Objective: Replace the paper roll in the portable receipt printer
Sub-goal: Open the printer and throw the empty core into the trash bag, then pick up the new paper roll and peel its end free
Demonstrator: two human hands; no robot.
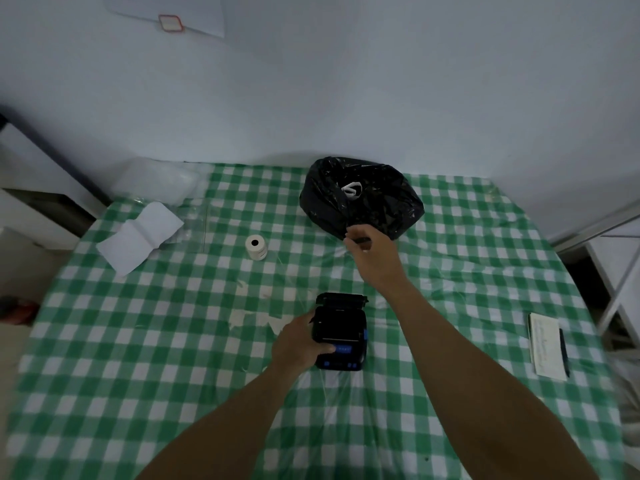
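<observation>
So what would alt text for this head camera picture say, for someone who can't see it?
A person's left hand steadies an open black receipt printer on a green checked tablecloth, while the right hand reaches to a black bin bag beyond it. A fresh paper roll stands to the left.

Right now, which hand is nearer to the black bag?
Right. The right hand is at the near edge of the black bag; the left hand holds the printer, nearer the person.

Nothing can be read. The printer (341,332) carries a blue label, the notepad (547,344) faint handwriting, and the wall sheet (170,22) a red-framed sticker, all too blurred.
</observation>
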